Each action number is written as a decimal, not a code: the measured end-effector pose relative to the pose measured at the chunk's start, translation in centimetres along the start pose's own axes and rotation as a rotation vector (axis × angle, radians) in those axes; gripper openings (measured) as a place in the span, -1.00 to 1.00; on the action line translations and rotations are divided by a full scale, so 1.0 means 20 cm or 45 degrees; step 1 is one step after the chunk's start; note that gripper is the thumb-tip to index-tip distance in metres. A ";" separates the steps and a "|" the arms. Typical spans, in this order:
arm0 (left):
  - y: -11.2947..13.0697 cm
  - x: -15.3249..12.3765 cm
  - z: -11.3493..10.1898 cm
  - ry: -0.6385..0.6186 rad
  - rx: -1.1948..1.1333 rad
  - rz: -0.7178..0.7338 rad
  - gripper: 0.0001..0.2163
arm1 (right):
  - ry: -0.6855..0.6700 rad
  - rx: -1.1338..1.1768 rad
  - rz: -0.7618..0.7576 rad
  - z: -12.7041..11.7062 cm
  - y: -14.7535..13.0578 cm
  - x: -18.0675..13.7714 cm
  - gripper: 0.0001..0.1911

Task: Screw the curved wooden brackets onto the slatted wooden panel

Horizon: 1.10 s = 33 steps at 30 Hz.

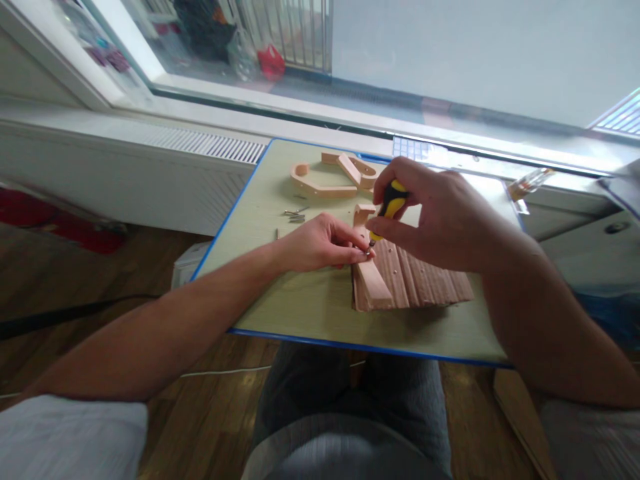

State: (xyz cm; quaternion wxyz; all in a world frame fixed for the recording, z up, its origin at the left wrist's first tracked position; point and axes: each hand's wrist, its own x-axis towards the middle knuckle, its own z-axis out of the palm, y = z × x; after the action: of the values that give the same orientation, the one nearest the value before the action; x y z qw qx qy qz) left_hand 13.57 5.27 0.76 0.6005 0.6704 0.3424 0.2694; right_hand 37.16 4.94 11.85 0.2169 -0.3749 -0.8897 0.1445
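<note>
My right hand (425, 210) is wrapped round a short yellow and black screwdriver (393, 199), its tip pointing down. My left hand (330, 241) pinches a small shiny screw (369, 252) just under that tip. Both meet over a curved wooden piece (374, 283) with a hooked far end. The wooden piece lies along the left edge of a ridged brown cardboard block (425, 277). My fingers hide part of the screw and the wood beneath it.
The pale table (295, 300) has a blue edge. Farther back on it lie a bent wooden piece (325, 191) and other wooden parts (350, 168). Several loose screws (296, 215) lie left of centre. A window (240, 53) and radiator (200, 173) stand behind.
</note>
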 end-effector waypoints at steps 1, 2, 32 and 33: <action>0.00 0.00 0.00 0.001 0.007 0.013 -0.71 | 0.024 -0.013 0.006 0.01 0.00 0.00 -0.75; 0.00 0.00 0.00 0.003 0.011 0.023 -0.71 | 0.040 -0.018 0.014 0.02 0.00 0.01 -0.75; 0.00 0.00 0.00 -0.010 0.071 0.059 -0.71 | 0.057 0.103 -0.128 0.06 0.02 0.01 -0.81; 0.00 -0.01 0.00 -0.014 0.065 0.057 -0.73 | 0.014 0.128 -0.131 0.05 0.02 0.01 -0.80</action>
State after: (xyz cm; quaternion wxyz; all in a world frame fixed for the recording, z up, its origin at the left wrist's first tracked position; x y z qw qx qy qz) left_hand 13.53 5.17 0.85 0.5789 0.6945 0.3309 0.2703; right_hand 36.84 5.21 10.91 0.2475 -0.3183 -0.8981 0.1756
